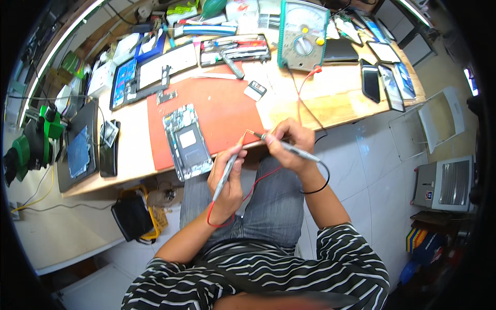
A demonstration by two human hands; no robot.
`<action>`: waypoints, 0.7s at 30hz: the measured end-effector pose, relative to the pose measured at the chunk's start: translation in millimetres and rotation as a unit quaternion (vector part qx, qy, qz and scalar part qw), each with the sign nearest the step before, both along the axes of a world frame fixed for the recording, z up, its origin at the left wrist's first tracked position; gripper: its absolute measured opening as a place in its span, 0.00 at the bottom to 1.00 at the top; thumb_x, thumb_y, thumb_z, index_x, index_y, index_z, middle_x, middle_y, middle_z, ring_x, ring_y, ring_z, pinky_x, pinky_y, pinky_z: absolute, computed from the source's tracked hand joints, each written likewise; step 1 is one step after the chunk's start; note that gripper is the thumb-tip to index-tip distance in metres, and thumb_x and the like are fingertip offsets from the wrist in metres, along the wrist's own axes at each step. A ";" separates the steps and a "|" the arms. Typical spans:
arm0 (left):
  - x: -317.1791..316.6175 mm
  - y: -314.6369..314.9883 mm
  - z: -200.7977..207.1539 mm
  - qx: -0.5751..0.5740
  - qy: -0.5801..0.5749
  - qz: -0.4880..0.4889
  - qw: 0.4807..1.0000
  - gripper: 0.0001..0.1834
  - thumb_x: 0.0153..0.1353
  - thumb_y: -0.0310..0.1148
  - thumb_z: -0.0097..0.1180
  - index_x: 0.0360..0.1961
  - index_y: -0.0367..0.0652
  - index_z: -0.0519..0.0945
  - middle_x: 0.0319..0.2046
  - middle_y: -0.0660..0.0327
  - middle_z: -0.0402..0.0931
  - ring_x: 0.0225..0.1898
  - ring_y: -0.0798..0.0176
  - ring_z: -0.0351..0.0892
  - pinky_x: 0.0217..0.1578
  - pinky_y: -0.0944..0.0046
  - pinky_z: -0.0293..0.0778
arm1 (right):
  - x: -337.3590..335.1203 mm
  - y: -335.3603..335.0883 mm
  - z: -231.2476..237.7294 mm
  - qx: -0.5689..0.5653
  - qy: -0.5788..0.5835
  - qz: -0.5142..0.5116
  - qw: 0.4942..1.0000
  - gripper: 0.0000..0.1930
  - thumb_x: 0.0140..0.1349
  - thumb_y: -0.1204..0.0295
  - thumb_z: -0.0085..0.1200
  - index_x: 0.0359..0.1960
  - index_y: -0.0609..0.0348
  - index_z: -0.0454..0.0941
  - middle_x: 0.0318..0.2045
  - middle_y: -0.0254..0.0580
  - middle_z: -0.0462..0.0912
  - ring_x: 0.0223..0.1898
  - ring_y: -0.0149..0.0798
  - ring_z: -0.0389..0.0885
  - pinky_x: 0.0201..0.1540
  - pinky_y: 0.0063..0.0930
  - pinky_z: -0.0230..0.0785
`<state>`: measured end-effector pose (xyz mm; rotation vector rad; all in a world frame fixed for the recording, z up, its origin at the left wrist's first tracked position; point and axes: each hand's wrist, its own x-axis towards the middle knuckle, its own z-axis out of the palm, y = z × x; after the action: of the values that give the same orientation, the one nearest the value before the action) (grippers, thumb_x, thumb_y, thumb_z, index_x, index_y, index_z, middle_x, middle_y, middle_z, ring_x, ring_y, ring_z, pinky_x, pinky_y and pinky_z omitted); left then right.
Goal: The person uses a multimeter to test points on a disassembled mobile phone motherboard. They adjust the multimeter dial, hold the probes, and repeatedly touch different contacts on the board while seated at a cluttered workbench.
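Your left hand (pixel 233 178) grasps a grey red-lead probe (pixel 221 187) between thumb and fingers, its orange front end aimed up and away from you. Your right hand (pixel 294 142) grips the matching black-lead probe (pixel 300 152) like a pen, pointing leftward. The two tips come together in the gap between your hands; whether they touch is too small to tell. The red lead (pixel 219 226) loops below your left hand and crosses toward your right, while the black lead (pixel 326 175) curves around the outer side of your right wrist.

Just beyond your left hand, and to its left, lies the opened phone body (pixel 189 144), its inner parts facing up, one end reaching past the near edge of the orange mat (pixel 227 101). Farther forward on that mat, beyond the phone body, rests a small circuit board (pixel 166 97). A small black-and-white piece (pixel 256 90) lies ahead of the space between your hands.

Directly ahead of your right hand, well apart from it, stands the analog multimeter (pixel 303 39), green-edged, with a round dial; a red plug (pixel 316 69) sits at its near corner. Ahead of your left hand, beyond the mat, is a tray of tools (pixel 202 58). Far to its left lies a dark phone (pixel 109 152).
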<state>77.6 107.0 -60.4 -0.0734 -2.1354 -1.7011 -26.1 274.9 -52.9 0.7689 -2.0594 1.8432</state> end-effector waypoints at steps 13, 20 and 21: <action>0.8 1.9 7.5 0.013 -0.022 -0.006 1.000 0.18 0.78 0.32 0.47 0.61 0.30 0.72 0.48 0.53 0.79 0.49 0.65 0.78 0.52 0.66 0.75 | -4.8 5.2 3.6 0.060 0.068 0.024 0.996 0.09 0.55 0.78 0.64 0.23 0.61 0.74 0.19 0.37 0.78 0.21 0.32 0.80 0.33 0.29 0.78; -0.2 2.5 9.9 0.000 -0.018 -0.005 1.000 0.18 0.78 0.32 0.46 0.61 0.30 0.72 0.47 0.53 0.79 0.49 0.64 0.78 0.52 0.65 0.75 | -4.2 7.3 7.1 0.074 0.070 0.030 0.994 0.10 0.54 0.76 0.64 0.22 0.61 0.73 0.18 0.38 0.77 0.21 0.34 0.81 0.37 0.30 0.82; 0.2 2.4 10.3 0.000 -0.020 -0.006 1.000 0.18 0.78 0.32 0.46 0.61 0.30 0.72 0.47 0.52 0.79 0.49 0.64 0.78 0.52 0.65 0.75 | -4.0 7.2 7.3 0.074 0.069 0.033 0.994 0.10 0.54 0.76 0.64 0.22 0.61 0.73 0.18 0.38 0.77 0.21 0.34 0.81 0.37 0.30 0.81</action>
<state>77.7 109.4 -50.1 -0.0514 -2.1687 -1.7224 -30.1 282.2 -45.6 0.9828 -2.1220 1.6342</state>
